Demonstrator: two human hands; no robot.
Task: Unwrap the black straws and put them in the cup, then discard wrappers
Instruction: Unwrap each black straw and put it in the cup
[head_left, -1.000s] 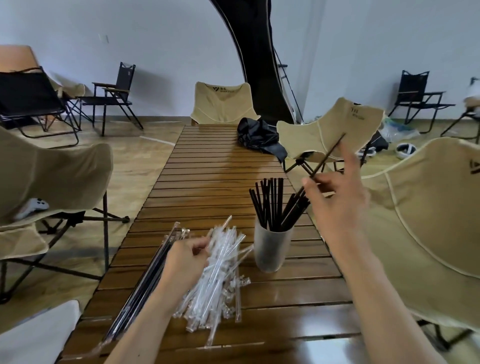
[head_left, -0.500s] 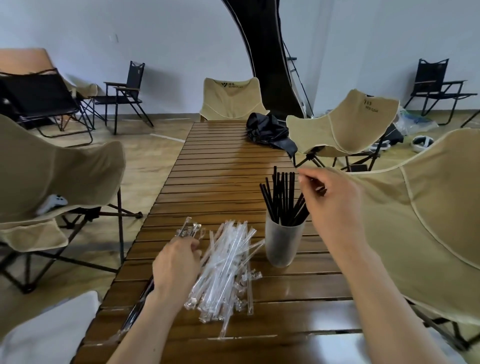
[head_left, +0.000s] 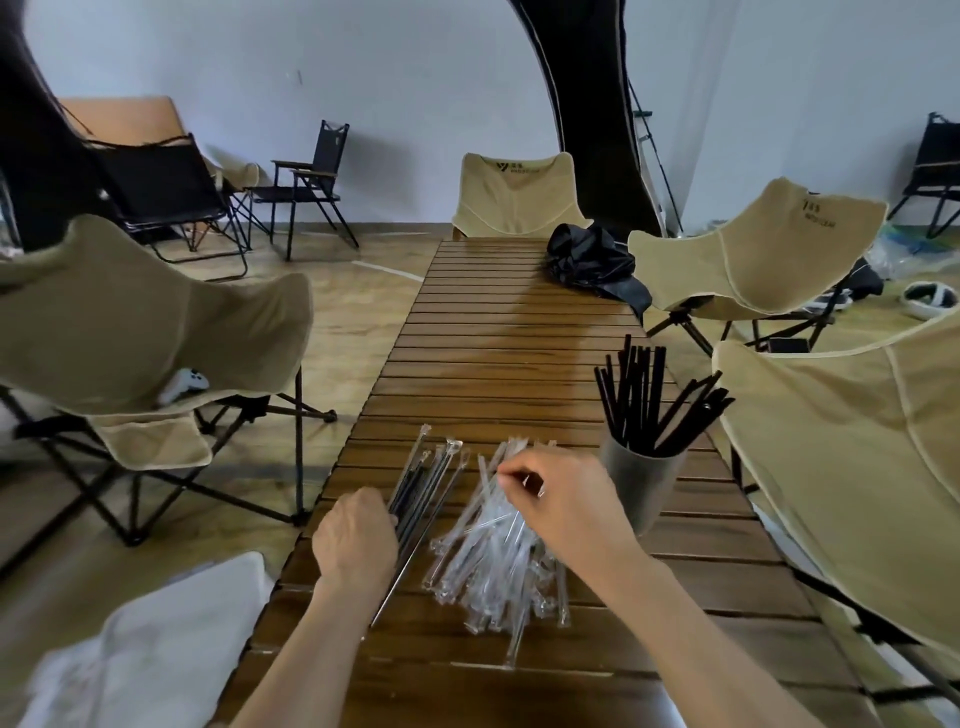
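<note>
Lower centre of the frame, left hand (head_left: 356, 540) fingers curl round light, stiff wrapped straws (head_left: 421, 488); right hand (head_left: 563, 506) fingers pinch near slippery empty wrappers (head_left: 493, 561); take a wrapper's end.

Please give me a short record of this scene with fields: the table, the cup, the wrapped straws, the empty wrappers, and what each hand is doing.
table: wooden slats, long, camp chairs around it
cup: grey, upright at the right edge, holds many black straws
wrapped straws: small bunch at the left, still in clear sleeves
wrappers: clear pile between the bunch and the cup
left hand: rests on the near end of the wrapped straws, fingers curled on them
right hand: above the wrappers, fingertips pinched; what they hold is not clear
far end: black cloth
</note>
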